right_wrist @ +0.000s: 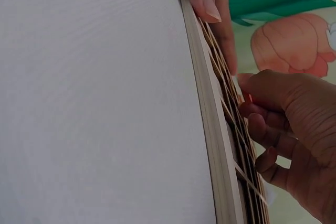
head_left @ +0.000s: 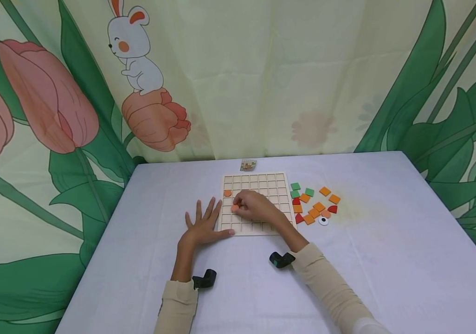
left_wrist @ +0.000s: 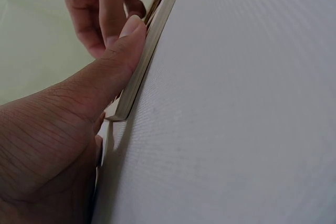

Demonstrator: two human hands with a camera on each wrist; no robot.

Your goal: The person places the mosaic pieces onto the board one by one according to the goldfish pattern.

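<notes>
The right hand (head_left: 255, 206) pinches a small, flat, round orange piece (head_left: 234, 208) between thumb and fingertips; the piece sits at the very tip of the grip, on its left side, and is partly covered by the fingers. It is located over the left part of a square, pale wooden grid board (head_left: 273, 181); whether it touches the board cannot be determined. The left hand (head_left: 204, 230) is spread flat, fingers on the white tablecloth (head_left: 371, 287) beside the board's left edge, thumb resting on the near left corner. A second round orange disc (head_left: 227, 193) lies in the board's left column, beyond the pinched piece. Loose green, orange and red flat pieces (head_left: 319, 206) lie just right of the board.
</notes>
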